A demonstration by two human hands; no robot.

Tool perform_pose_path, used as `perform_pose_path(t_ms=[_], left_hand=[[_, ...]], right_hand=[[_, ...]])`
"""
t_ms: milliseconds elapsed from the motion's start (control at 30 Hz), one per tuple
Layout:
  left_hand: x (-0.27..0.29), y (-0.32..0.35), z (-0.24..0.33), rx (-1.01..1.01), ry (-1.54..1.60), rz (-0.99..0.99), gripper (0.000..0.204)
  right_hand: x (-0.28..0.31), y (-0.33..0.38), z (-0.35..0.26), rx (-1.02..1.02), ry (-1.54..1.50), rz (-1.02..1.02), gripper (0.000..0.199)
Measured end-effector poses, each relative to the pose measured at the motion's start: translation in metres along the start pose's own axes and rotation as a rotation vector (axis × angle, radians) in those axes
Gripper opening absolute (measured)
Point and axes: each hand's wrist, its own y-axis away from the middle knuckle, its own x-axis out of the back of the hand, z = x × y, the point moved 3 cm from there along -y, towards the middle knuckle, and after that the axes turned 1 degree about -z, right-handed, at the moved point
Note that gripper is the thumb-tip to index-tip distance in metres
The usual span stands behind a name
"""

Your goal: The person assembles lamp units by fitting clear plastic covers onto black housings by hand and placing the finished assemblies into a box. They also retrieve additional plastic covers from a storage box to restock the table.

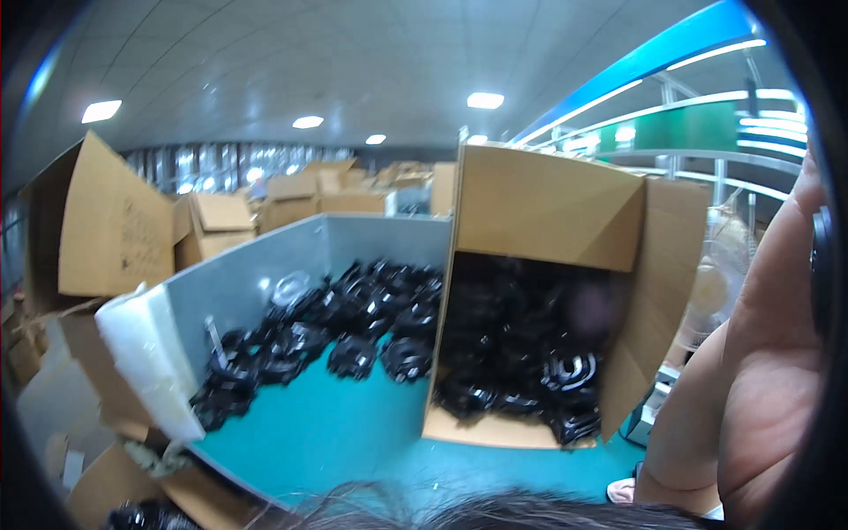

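Observation:
My right hand (770, 415) is raised very close at the right edge, with the palm side showing. Most of its fingers are cut off or hidden, so I cannot make out whether they hold anything. A dark, smooth-edged object (822, 269) shows beside it at the rim. Left of the hand, an open cardboard box (548, 208) faces me, with many glossy black plastic parts (517, 402) inside. More black rounded parts (353, 356) lie heaped on the green tabletop (353, 424). My left hand is not in view.
Grey boards (238, 265) wall the table at the back and left; white foam padding (150, 362) covers the left board's end. A clear round piece (291, 287) lies by the heap. Cardboard boxes (119, 221) stand left and behind. Another carton (199, 490) is at lower left.

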Motion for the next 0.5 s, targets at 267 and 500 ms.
perform_pose_path(t_ms=[267,500], left_hand=[[-0.009,-0.006,0.000,0.074,-0.174,-0.107,0.014],[-0.018,-0.006,-0.012,0.288,-0.317,-0.185,0.017]], right_hand=[[-0.012,-0.006,0.010,0.114,0.109,-0.020,0.068],[-0.046,0.021,0.024,0.042,0.014,0.013,0.068]])
